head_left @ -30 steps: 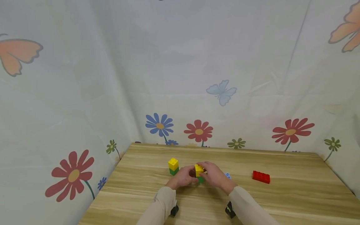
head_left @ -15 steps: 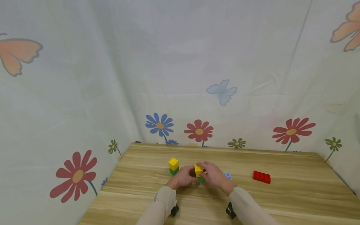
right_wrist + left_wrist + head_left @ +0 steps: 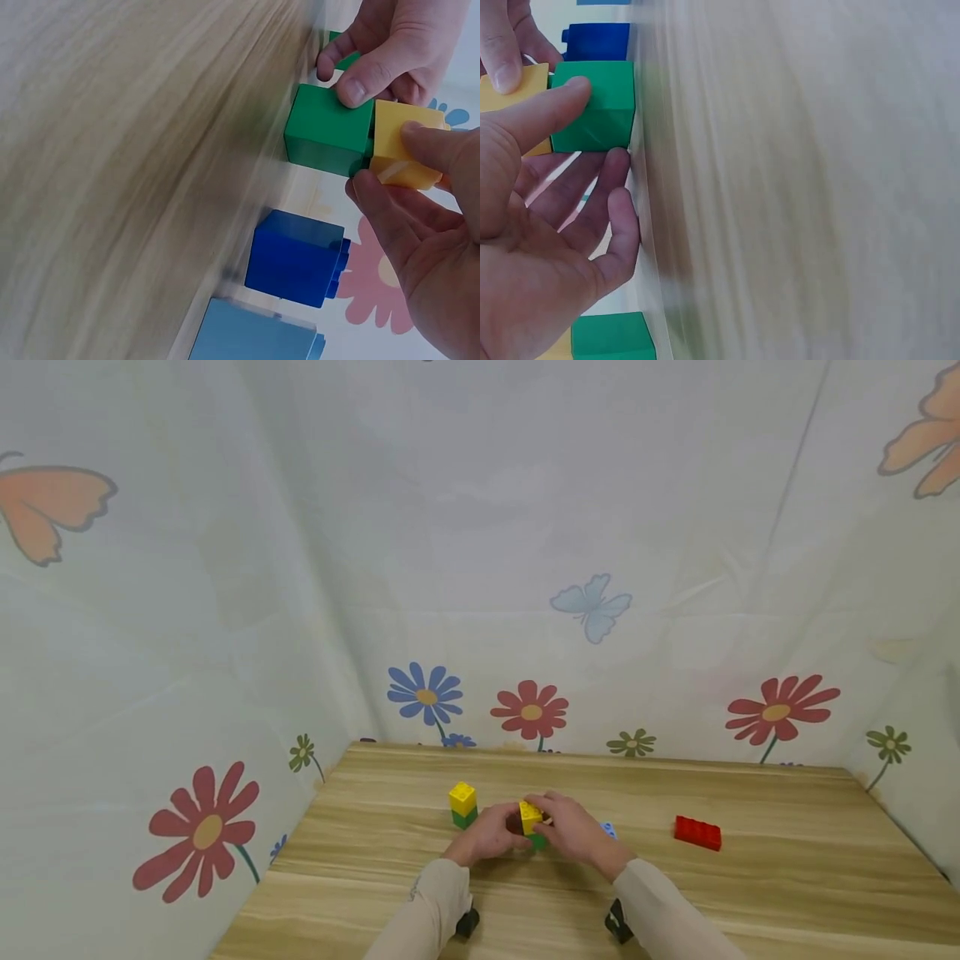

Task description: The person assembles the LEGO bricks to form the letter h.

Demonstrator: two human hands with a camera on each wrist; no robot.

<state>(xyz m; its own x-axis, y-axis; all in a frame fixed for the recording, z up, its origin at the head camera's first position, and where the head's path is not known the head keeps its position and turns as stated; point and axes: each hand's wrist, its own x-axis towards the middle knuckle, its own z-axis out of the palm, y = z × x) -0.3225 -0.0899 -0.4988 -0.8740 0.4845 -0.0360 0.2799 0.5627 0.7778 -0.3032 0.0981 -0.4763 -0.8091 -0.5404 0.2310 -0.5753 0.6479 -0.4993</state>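
Observation:
At the middle of the table in the head view, my left hand [image 3: 491,833] and right hand [image 3: 576,833] meet at a small two-brick stack. Its lower part is a green toy brick [image 3: 326,127], pinched between my left thumb and fingers close over the tabletop. A yellow brick [image 3: 395,142] sits on top, gripped by my right thumb and fingers. In the right wrist view, a narrow dark gap with part of a stud shows between the two. Another yellow-over-green stack [image 3: 462,805] stands left of my left hand.
Beside the held stack, a dark blue brick [image 3: 292,259] and a light blue brick [image 3: 251,337] stand studs up, mostly hidden behind my right hand in the head view. A long red brick [image 3: 697,832] lies farther right on the wooden table [image 3: 810,860]. A flower-printed curtain [image 3: 660,652] hangs behind.
Both hands keep nearly the same place and grip on the stack. The yellow brick shows only a very slight shift; the other bricks have not moved.

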